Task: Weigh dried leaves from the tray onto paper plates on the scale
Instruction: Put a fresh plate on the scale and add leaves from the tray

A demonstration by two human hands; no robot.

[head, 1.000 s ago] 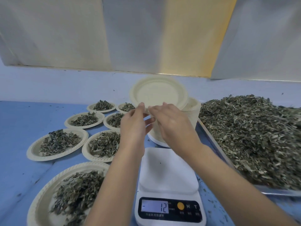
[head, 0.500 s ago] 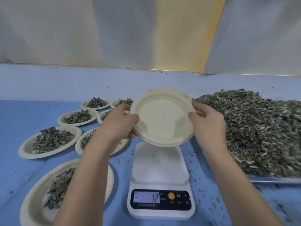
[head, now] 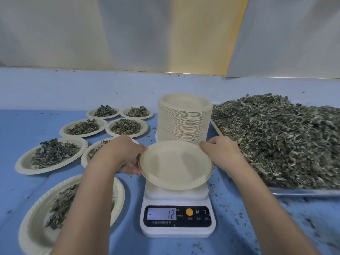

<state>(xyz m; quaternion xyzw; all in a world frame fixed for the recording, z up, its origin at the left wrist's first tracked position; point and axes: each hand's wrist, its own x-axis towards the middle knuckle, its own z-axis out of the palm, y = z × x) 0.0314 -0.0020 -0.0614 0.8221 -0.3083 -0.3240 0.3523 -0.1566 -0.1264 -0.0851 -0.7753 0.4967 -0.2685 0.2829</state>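
Head view of a weighing station on a blue table [head: 27, 124]. Both hands held one empty paper plate [head: 174, 164] directly over the white platform of a digital kitchen scale [head: 177, 230]. The plate tilted slightly, its near edge lowest; whether it touched the platform could not be told. The left hand [head: 127, 155] gripped the plate's left rim, fingers curled beneath it. The right hand [head: 219, 153] pinched the far right rim, fingers curled together on the edge. The scale's display [head: 161, 214] read minus 12, beside an orange button [head: 189, 212].

Just behind the held plate stood a tall stack of paper plates [head: 184, 122], upright. To the right of the stack and scale lay a metal tray [head: 303, 192] heaped with dried leaves [head: 285, 137], the heap rising well above the tray's rim. To the left of the scale, seven filled paper plates [head: 20, 165] sat on the table, each carrying a small mound of leaves. They lay in rough pairs receding toward the wall. The nearest plate [head: 27, 234] and one behind it were partly hidden by the left forearm. Loose leaf fragments [head: 239, 214] were scattered on the table around the scale, mostly near the tray.
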